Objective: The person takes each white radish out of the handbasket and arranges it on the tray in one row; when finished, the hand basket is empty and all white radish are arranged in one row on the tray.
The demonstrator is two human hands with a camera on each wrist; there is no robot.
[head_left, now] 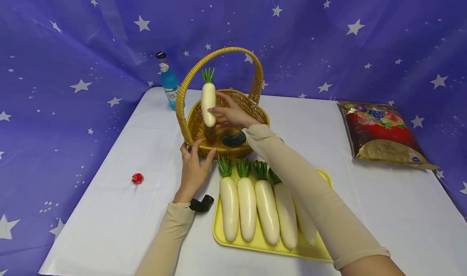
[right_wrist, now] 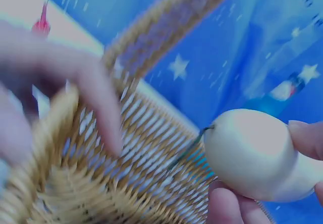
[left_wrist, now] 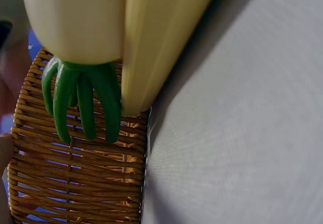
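Observation:
A white radish (head_left: 208, 101) with short green stalks is held upright over the wicker basket (head_left: 257, 113). My right hand (head_left: 233, 116) pinches it from the right between thumb and fingers; the right wrist view shows the radish's blunt end (right_wrist: 252, 153) between the fingertips. At the basket's near left rim, my left hand (head_left: 193, 168) grips the edge, and one of its fingers (right_wrist: 101, 98) hooks over inside. Several more white radishes (head_left: 247, 209) lie side by side on a yellow tray (head_left: 255, 248), stalks toward the basket. My right sleeve covers part of the rightmost one.
A blue bottle (head_left: 169, 81) stands behind the basket on the left. On the left of the white table lies a small red-wrapped lollipop (head_left: 137, 178). A red and gold bag (head_left: 386, 134) lies at the far right. The basket's tall handle (head_left: 233, 50) arches above its opening.

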